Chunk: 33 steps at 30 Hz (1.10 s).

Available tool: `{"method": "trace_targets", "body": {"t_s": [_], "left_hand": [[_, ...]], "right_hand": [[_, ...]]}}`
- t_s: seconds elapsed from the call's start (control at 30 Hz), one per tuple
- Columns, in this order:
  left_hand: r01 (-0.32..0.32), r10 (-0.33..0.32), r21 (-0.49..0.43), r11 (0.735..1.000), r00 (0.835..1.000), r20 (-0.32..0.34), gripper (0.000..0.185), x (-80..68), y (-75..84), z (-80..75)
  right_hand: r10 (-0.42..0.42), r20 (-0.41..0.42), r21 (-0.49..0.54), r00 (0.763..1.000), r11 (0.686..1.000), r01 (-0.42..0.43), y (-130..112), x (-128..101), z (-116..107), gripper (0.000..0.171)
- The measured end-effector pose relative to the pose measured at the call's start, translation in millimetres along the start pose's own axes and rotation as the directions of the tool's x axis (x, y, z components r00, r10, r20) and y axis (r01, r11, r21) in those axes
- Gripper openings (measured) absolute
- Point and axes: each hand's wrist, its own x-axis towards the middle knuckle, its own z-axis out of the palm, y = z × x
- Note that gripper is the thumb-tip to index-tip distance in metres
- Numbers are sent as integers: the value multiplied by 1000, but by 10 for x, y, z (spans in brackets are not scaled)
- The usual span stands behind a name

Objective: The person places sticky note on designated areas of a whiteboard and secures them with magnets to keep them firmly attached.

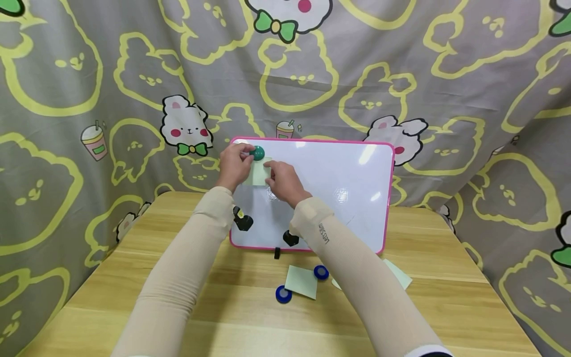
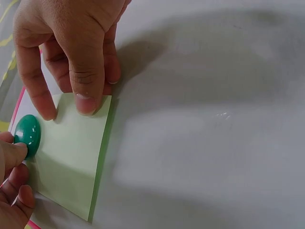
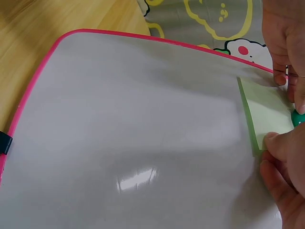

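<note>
1. Sleeved forearms run up from the bottom of the head view; your left hand (image 1: 235, 163) pinches the green magnet (image 1: 257, 152) between curled fingertips, while your right hand (image 1: 284, 181) presses the green sticky note (image 1: 256, 173) flat with bent fingertips, nothing enclosed in that grip.
2. Find the note on the upper left corner of the whiteboard (image 1: 339, 183), just under the left grip and directly beneath the right fingertips; the magnet sits at the note's top edge, touching it.
3. Judge the note as very light, thin and limp; it would likely curl or slide on the glossy board if released; hold it by pressing near an edge, as the fingertips (image 2: 86, 102) do in the left wrist view, rather than pinching the middle.
4. Treat the magnet (image 2: 27, 134) as small, hard, smooth and domed; grip it by the rim, since the glossy top looks slippery.
5. Below your grips, on the wooden surface (image 1: 214, 297), lie two blue magnets (image 1: 283, 294) and more green notes (image 1: 301, 281).
</note>
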Motion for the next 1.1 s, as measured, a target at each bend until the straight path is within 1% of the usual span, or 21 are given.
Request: {"method": "trace_targets", "body": {"t_s": [0.27,0.87,1.1], "left_hand": [[-12,12,-7,1000,1000,-3,19,-19,25,-3],[-53,52,-21,998,998,-17,20,-55,32,-13],[-38,38,-45,998,999,-2,22,-85,42,-33]], "right_hand": [[-2,-14,-19,1000,1000,2,-5,-20,-14,48],[0,16,-17,1000,1000,0,-20,-55,-71,48],[11,21,-38,1000,999,-11,13,-83,-95,48]]}}
